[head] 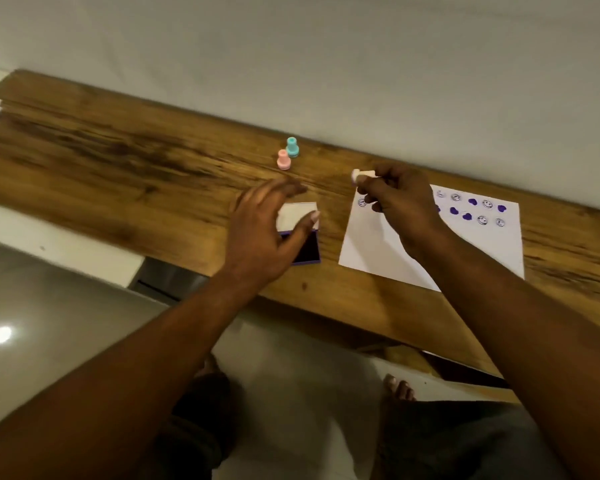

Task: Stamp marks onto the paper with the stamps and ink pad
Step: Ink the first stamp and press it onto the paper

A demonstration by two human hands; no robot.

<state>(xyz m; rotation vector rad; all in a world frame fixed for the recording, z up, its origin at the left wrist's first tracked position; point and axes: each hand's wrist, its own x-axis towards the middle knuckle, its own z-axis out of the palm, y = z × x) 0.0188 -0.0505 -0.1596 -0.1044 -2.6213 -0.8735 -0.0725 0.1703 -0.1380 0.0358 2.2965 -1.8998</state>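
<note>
My right hand (400, 199) pinches a small white stamp (361, 175), tipped sideways above the top left corner of the white paper (371, 251). The paper carries two rows of purple marks: hearts and round smiley faces. My left hand (267, 226) hovers with spread fingers over the open purple ink pad (310, 249), thumb near its raised white lid (297, 214); whether it touches the lid is unclear. A pink stamp (283, 159) and a teal stamp (292, 147) stand upright together behind the pad.
The wooden table (118, 161) runs along a white wall (326, 57). Its front edge cuts diagonally across the view. Below it lie a pale tiled floor, my knees and bare toes.
</note>
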